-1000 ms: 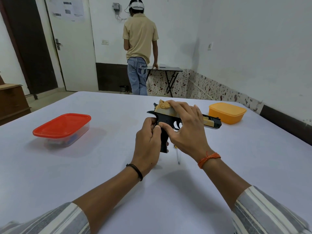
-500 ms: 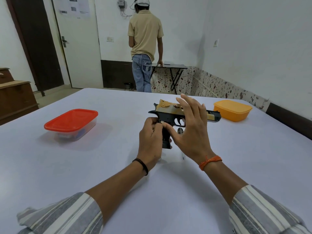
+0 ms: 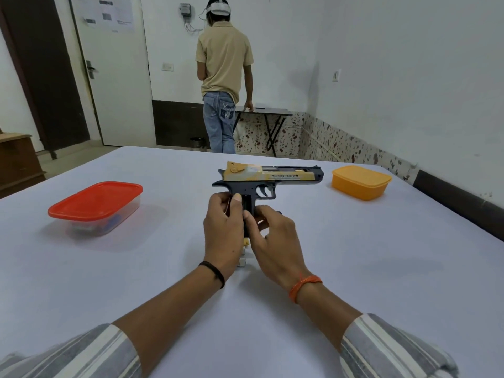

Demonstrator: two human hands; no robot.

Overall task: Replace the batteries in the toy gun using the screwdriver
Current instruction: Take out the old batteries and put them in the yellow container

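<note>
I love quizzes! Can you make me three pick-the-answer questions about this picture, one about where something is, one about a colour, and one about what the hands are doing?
1. Where is the orange container?
A. At the table's far right
B. On the floor
C. Beside the red-lidded box

2. What colour is the lid of the clear box?
A. Blue
B. Red
C. Green

3. What are the hands doing with the toy gun?
A. Not touching it
B. Both at its grip
C. One hand covers the barrel

Answers:
1 A: it sits on the table, right of the gun.
2 B: the lid is bright red.
3 B: the left hand and right hand both clasp the black grip.
</note>
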